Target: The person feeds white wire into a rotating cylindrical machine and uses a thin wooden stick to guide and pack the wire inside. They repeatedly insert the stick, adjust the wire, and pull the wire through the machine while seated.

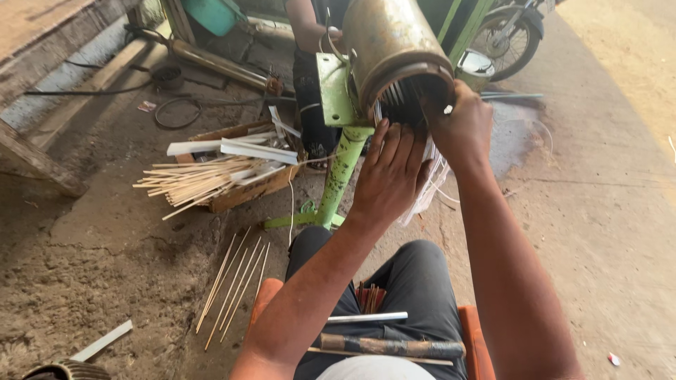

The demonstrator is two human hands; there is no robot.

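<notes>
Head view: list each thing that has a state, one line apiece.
Motor housing: mounted on the green stand, open end facing the person.
Left hand: fingers spread, at the opening's lower rim.
Right hand: closed at the rim; contents unclear.
Wooden sticks: heaped across the cardboard box.

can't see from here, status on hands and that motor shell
Both hands at the motor shell mouth, fingers on white strips. Shell on green stand. Nothing blocking.

bright daylight from upper right, shaded left side, sharp focus, wide-angle edge stretch
</notes>
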